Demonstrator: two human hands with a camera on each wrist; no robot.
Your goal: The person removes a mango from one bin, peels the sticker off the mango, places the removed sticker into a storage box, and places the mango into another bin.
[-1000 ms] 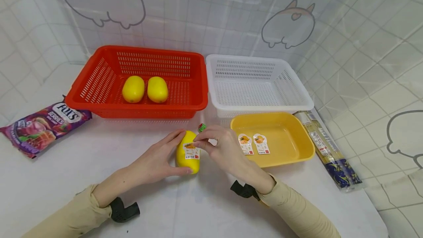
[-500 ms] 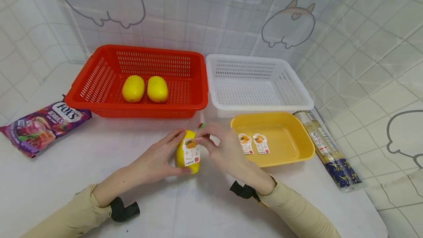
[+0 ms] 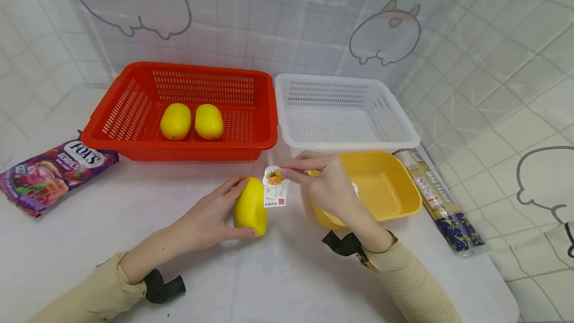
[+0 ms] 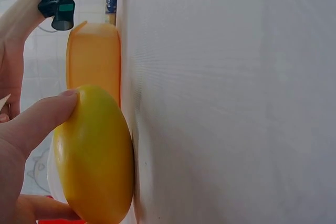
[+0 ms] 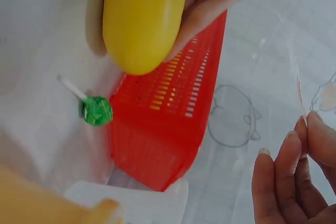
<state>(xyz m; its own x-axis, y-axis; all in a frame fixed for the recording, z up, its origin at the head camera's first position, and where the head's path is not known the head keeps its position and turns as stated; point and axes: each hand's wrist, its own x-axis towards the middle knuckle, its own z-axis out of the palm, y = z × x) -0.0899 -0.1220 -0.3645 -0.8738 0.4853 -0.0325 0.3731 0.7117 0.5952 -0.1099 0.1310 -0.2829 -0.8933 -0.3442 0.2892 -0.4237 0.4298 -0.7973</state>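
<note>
My left hand (image 3: 208,216) grips a yellow mango (image 3: 250,208) on the table, thumb at its near end and fingers at its far end. In the left wrist view the mango (image 4: 94,156) shows a greenish top near the thumb. Just right of the fruit, my right hand (image 3: 329,186) pinches a white mango label (image 3: 275,193) by its upper edge between thumb and fingertips. The label has a fruit picture and printing. From the right wrist the label (image 5: 300,95) appears edge-on. The mango's visible surface bears no label.
Behind stand a red basket (image 3: 179,143) holding two mangoes (image 3: 192,121) and a white basket (image 3: 350,146). A yellow tray (image 3: 394,183) has a label (image 3: 355,188) partly behind my right hand. A lollipop (image 5: 97,110), a candy bag (image 3: 58,173) and a long packet (image 3: 441,203) lie around.
The label has come off the mango's surface and moved right, pinched in my right hand. The left hand keeps its grip. The head view has shifted slightly.
</note>
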